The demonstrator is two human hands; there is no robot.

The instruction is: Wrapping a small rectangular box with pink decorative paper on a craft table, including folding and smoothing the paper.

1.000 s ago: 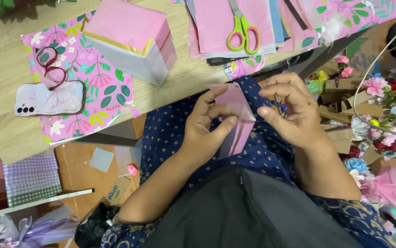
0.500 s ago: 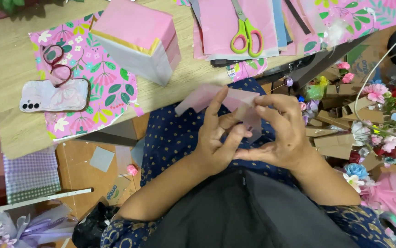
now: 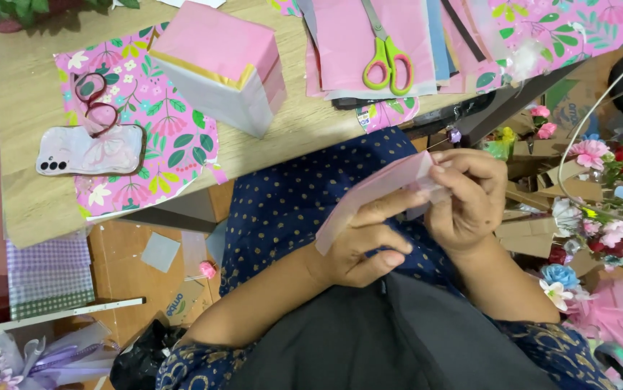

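Pale pink folded paper (image 3: 380,196) pinched between left hand (image 3: 362,245) and right hand (image 3: 466,198), above lap beside cluttered wooden table (image 3: 29,209).

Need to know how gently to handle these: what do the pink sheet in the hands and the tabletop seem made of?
Pink sheet: probably thin matte paper or tissue; it bends softly between both hands and looks faintly translucent. Tabletop: looks like pale wood or wood-look laminate, with visible grain lines.
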